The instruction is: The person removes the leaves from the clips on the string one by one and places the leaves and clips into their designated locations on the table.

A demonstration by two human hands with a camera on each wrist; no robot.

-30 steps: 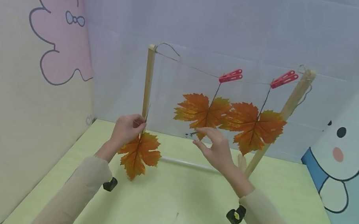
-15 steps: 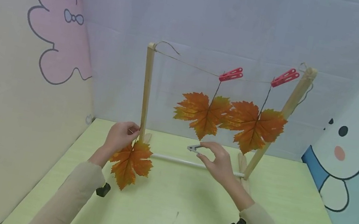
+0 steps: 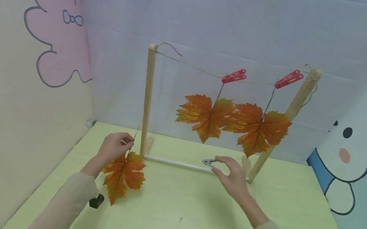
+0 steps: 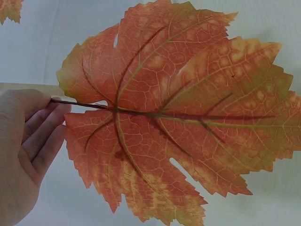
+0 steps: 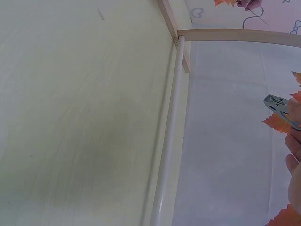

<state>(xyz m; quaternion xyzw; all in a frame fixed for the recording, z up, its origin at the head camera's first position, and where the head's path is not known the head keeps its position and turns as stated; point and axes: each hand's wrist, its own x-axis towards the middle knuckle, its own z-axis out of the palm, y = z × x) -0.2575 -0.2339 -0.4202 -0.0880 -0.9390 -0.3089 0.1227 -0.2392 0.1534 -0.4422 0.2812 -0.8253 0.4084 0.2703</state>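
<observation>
While the left hand (image 3: 114,147) pinches the dark stem (image 4: 80,103) of an orange leaf (image 3: 124,175), the right hand (image 3: 234,178) grips a small grey clip (image 3: 209,162) between thumb and fingers, its nose pointing across toward the other hand; the pinched leaf hangs below the left hand, slightly tilted, its stem poking up past the fingertips, near the foot of the left post (image 3: 147,96) and well below the string (image 3: 190,66); from where I stand I can't tell whether its lowest tip touches the pale green table (image 3: 169,218).

Two other leaves hang from the string by their stems; one red clip (image 3: 234,76) bears the middle leaf (image 3: 207,114), and a second red clip (image 3: 289,79) the far leaf (image 3: 258,129), close to the right post (image 3: 302,96); their edges overlap to my eye; low down, a white rod (image 3: 178,164) runs between the posts, partly behind the right hand.
</observation>
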